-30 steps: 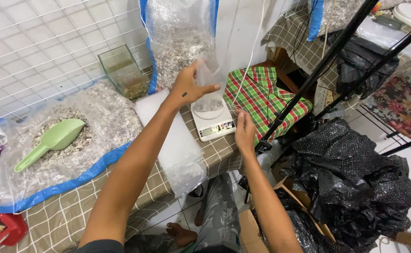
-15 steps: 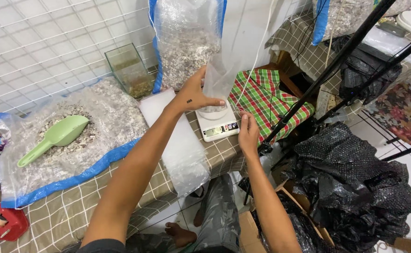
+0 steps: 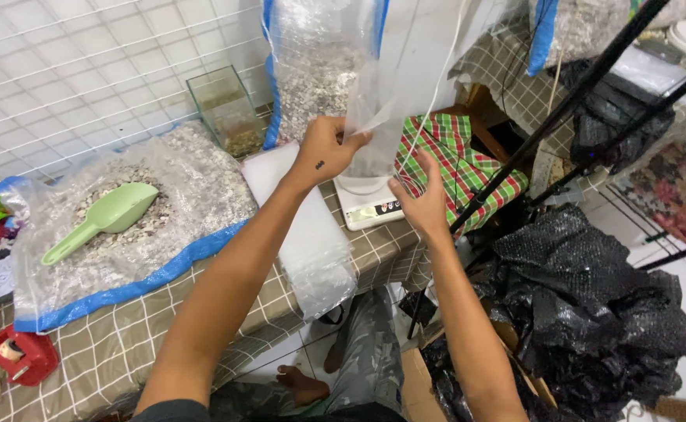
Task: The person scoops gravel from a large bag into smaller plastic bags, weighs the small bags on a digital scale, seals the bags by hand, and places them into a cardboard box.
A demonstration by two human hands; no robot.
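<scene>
At the centre of the frame, over one small white scale (image 3: 368,205) on the checked tabletop (image 3: 108,344), two bare hands work on one clear plastic bag (image 3: 386,117). The left hand (image 3: 329,148) has its grip closed on the bag's near edge, fingers pinching the film. The right hand (image 3: 423,202) sits lower right of the scale with fingers loosely spread; whether it holds the bag's lower corner cannot be told. The bag stands upright on the scale and its contents are not clear.

Counted on the tabletop: one green scoop (image 3: 104,219), lying in one wide, open clear sack with a blue edge (image 3: 147,234) at left, which is full of pale grainy flakes; one tall sack (image 3: 315,62) of the same flakes standing at upper centre; one small glass tank (image 3: 225,113) with a low brownish layer at its bottom; one stack of flat clear bags (image 3: 304,227) just left of the scale; one red tape dispenser (image 3: 22,355) at lower left. A checked red-and-green cloth (image 3: 468,164) lies right of the scale, and crumpled black plastic (image 3: 593,305) fills the lower right.

Compared with half a second ago, the left hand has closed from a spread reach into a pinch on the bag, and the bag stands taller above the scale.
</scene>
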